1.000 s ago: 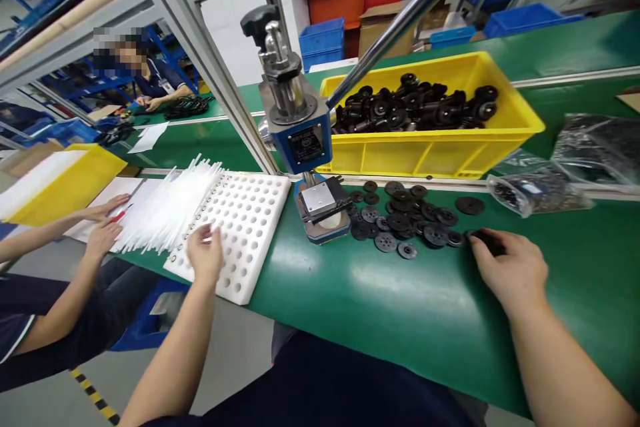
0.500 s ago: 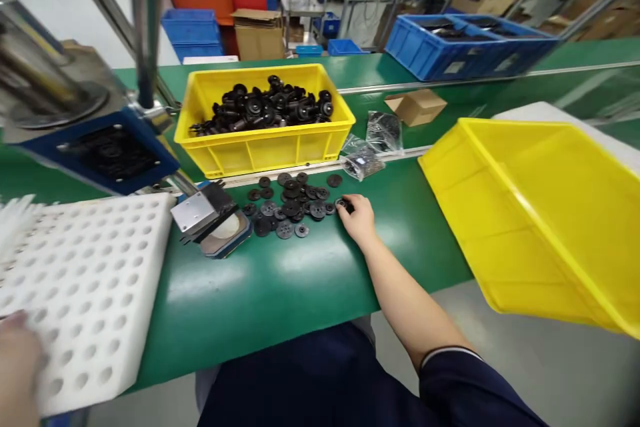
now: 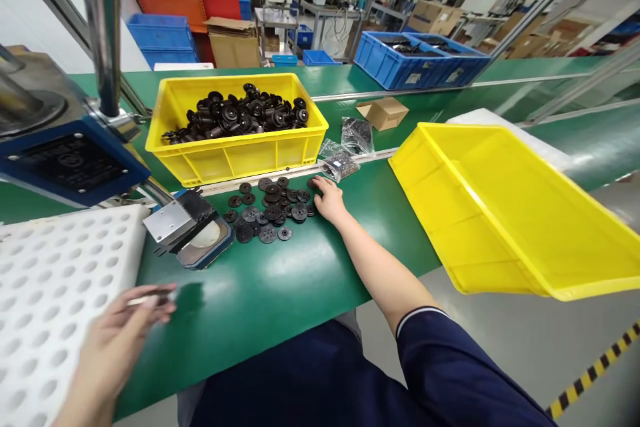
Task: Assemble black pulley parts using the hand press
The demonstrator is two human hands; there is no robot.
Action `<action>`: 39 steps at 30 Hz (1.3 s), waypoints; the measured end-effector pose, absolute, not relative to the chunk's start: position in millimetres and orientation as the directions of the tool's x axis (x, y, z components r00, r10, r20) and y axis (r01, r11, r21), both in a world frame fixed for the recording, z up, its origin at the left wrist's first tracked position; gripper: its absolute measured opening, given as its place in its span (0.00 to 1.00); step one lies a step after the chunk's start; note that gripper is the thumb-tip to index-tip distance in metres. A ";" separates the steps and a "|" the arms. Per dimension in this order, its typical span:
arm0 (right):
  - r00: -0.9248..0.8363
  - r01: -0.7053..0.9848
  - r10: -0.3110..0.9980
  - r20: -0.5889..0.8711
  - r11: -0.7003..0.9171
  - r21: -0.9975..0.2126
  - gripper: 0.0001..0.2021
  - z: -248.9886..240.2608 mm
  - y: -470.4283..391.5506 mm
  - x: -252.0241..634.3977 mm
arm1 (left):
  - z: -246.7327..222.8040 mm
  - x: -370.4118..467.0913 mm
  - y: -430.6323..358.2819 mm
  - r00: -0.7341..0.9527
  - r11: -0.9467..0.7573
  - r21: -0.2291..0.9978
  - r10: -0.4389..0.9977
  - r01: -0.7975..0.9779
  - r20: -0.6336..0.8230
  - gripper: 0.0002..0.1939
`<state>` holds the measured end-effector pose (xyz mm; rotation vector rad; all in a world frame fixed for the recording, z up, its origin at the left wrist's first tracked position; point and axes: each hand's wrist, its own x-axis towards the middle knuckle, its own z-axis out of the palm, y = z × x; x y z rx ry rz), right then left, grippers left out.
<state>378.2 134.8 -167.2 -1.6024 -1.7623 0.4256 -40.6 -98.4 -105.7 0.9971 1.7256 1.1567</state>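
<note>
My left hand (image 3: 117, 333) is closed around a small slim part (image 3: 145, 299) with a pale pin and a dark end, slightly blurred. It hovers over the front left of the table, beside the white foam tray (image 3: 55, 300) with rows of round holes. My right hand (image 3: 331, 201) rests at the right edge of a scattered pile of black round discs (image 3: 273, 212). Its bent fingers are at a black disc (image 3: 313, 183), partly covered by the fingertips. Left of the pile stands a bench press with a metal block (image 3: 169, 221) over its base.
A yellow bin (image 3: 240, 155) full of black parts stands behind the pile. Another yellow bin (image 3: 475, 213) lies tilted on the right. Plastic bags (image 3: 356, 137), a small cardboard box (image 3: 384, 112) and a blue divided crate (image 3: 400, 67) sit farther back on the green table (image 3: 260, 300).
My left hand has come in from over the foam tray toward the table's middle, carrying the slim part. My right hand stays by the discs, its fingers slightly farther back. The camera view has shifted right.
</note>
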 end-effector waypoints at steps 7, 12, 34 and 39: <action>0.103 0.519 0.978 0.181 0.103 -0.848 0.11 -140.8 148.9 370.7 | -147.7 50.7 -71.6 -0.009 0.282 0.959 0.959 -0.021 -0.282 0.25; -0.011 0.183 1.000 0.025 0.026 -0.983 0.19 -142.2 76.4 315.9 | -167.0 70.0 -77.8 -0.134 0.225 0.974 0.965 -0.008 -0.225 0.24; -0.394 0.146 0.878 0.274 0.354 -0.924 0.17 -167.5 -22.8 241.2 | -182.8 57.7 -87.0 -0.040 0.061 0.948 0.998 0.314 -0.051 0.17; -0.469 0.220 0.771 0.431 0.575 -0.788 0.17 -166.2 -22.3 239.1 | -183.4 55.6 -86.7 -0.012 0.041 0.944 0.999 0.326 -0.039 0.17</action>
